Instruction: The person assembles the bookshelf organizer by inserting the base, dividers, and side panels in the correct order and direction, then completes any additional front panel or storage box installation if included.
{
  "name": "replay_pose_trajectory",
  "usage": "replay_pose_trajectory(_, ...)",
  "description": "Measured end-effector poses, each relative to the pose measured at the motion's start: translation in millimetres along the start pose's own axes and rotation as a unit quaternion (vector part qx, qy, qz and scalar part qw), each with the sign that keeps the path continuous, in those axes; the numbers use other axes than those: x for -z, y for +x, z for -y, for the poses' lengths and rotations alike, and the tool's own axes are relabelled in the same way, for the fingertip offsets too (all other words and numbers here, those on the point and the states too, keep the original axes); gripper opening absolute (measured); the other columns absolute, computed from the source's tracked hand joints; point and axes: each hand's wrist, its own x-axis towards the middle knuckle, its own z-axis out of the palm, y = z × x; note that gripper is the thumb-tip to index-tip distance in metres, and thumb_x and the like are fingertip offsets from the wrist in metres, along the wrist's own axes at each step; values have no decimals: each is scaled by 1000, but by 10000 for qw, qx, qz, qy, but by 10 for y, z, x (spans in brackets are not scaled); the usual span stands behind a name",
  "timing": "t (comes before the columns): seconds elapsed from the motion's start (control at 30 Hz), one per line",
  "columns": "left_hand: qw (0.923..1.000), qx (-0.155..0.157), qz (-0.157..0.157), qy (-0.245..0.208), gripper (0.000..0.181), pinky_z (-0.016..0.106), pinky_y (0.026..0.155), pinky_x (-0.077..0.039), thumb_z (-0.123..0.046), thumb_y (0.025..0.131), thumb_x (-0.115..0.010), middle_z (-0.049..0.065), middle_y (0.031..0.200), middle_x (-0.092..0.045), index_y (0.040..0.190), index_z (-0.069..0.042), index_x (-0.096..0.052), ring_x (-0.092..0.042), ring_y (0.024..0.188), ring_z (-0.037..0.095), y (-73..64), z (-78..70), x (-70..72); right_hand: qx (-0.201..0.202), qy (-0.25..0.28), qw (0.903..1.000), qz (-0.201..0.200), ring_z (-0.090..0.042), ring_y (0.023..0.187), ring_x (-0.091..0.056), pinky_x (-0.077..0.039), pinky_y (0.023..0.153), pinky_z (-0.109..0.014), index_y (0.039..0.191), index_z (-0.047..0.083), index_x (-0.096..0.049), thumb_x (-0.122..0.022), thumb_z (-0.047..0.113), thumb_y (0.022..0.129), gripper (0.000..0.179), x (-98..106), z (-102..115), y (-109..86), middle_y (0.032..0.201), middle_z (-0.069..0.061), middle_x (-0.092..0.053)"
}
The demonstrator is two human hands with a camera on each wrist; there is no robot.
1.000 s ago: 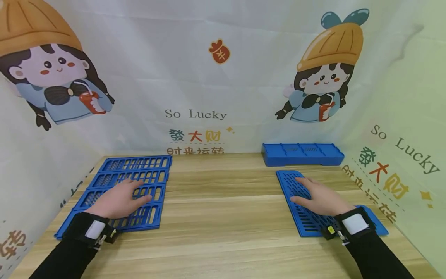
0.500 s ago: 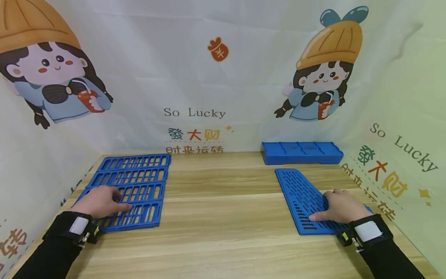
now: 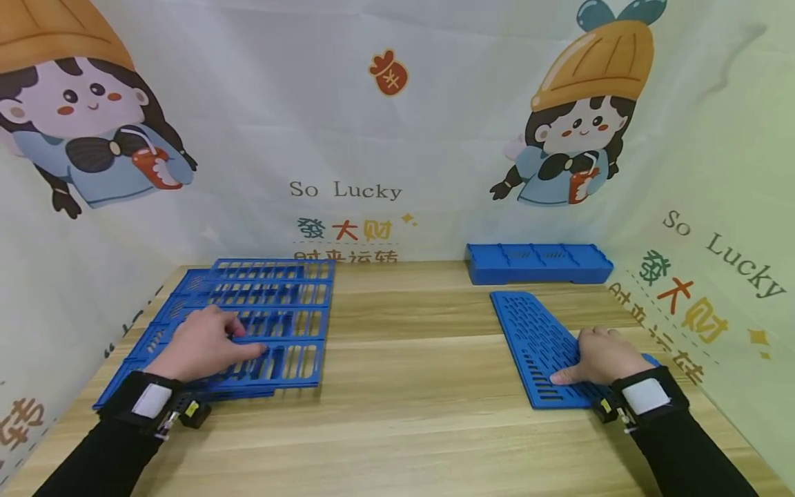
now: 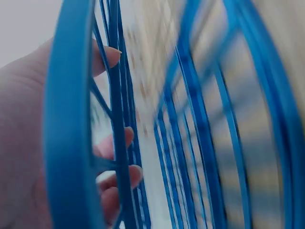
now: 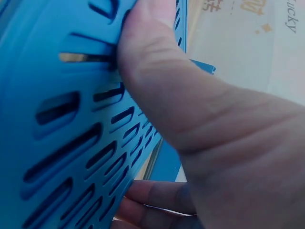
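Note:
In the head view my left hand (image 3: 205, 345) grips a flat blue slotted panel (image 3: 304, 326) made up of several rows of openings. This panel is raised slightly over a similar blue panel (image 3: 176, 293), which it overlaps. Fingertips (image 4: 136, 174) show through the raised panel's bars in the left wrist view. On the right, my right hand (image 3: 605, 355) pinches a blue perforated panel (image 3: 528, 338) with one slanted edge. The right wrist view has the thumb (image 5: 147, 43) on the panel's slotted face and the other fingers at its edge, partly hidden behind it.
A long blue box (image 3: 540, 269) with several sections stands at the back right of the wooden table (image 3: 404, 414). A blue piece (image 3: 651, 359) peeks out behind the right wrist. A printed cloth (image 3: 348, 124) hangs along the back and sides.
My left hand moved left, then took hold of the upper slotted panel and shifted it up and right, uncovering another beneath. My right hand moved right to the slanted edge and holds it.

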Motion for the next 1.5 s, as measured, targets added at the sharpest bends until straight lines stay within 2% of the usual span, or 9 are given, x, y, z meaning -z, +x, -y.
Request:
replay_pose_trajectory(0.17,9984,-408,332,-182,42,44,77,-45,-51,89,-88,4,89,-64,85,-13,-70,-53,81,21,6,-669,-195,19,-19,10000,-7,-71,134,-50,-51,109,-74,140,-30,-47,-88,74,79,127,-5,19,-5,142,-54,-51)
replay_pose_trajectory(0.33,9952,-538,708,-402,58,27,56,-30,-50,89,-90,-9,58,-39,59,-20,-50,-38,55,12,53,-1285,-467,6,-21,10000,21,-71,132,-50,-51,108,-73,140,-31,-46,-87,73,80,127,-16,13,-18,141,-54,-50)
replay_pose_trajectory(0.5,9876,-470,1163,-946,44,26,54,-35,-45,96,-85,-5,63,-53,71,-17,-62,-49,57,12,34,-1631,-652,14,-11,10000,-6,-71,131,-51,-52,107,-73,139,-31,-47,-87,74,79,127,-4,-14,-17,138,-54,-51)
replay_pose_trajectory(0.6,9776,-845,1428,-1297,33,33,68,-52,-45,98,-83,1,92,-71,100,-13,-74,-63,78,17,40,-1598,-629,23,87,10000,-28,-71,134,-49,-50,109,-75,140,-30,-47,-88,75,77,129,8,-35,-12,142,-55,-49)
replay_pose_trajectory(0.67,9725,-1219,1469,-1332,46,44,88,-61,-48,96,-84,8,117,-75,121,-10,-75,-70,103,26,80,-1473,-588,69,152,9998,-64,-70,134,-49,-50,109,-75,139,-30,-48,-88,77,76,130,12,-55,-2,142,-54,-49)
replay_pose_trajectory(0.83,9729,-1294,1561,-1115,96,72,126,-38,-55,86,-93,27,170,-44,160,-7,-56,-39,160,52,160,-1110,-521,153,284,9994,-98,-67,130,-52,-54,103,-73,136,-28,-51,-88,77,76,126,7,-113,15,138,-52,-53)
replay_pose_trajectory(1.13,9712,-1124,1987,-687,115,76,126,-33,-59,79,-96,32,178,-25,168,-9,-44,-23,165,56,160,-1028,-539,-94,92,9997,-229,-60,115,-58,-57,96,-71,116,-22,-59,-88,82,72,117,24,-116,-13,124,-48,-57)
replay_pose_trajectory(1.33,9714,-1144,1956,-703,113,75,128,-31,-55,79,-97,34,178,-25,167,-6,-46,-21,165,57,152,-1042,-550,-372,31,9993,-52,-51,105,-62,-59,94,-68,124,-27,-53,-85,86,70,129,38,-86,-13,125,-49,-56)
replay_pose_trajectory(1.5,9709,-1188,1944,-743,114,74,128,-31,-57,79,-97,35,177,-24,166,-5,-46,-21,165,58,120,-1079,-598,-426,-104,9990,0,-60,117,-55,-54,99,-72,128,-29,-50,-83,89,70,136,21,-109,-34,127,-50,-54)
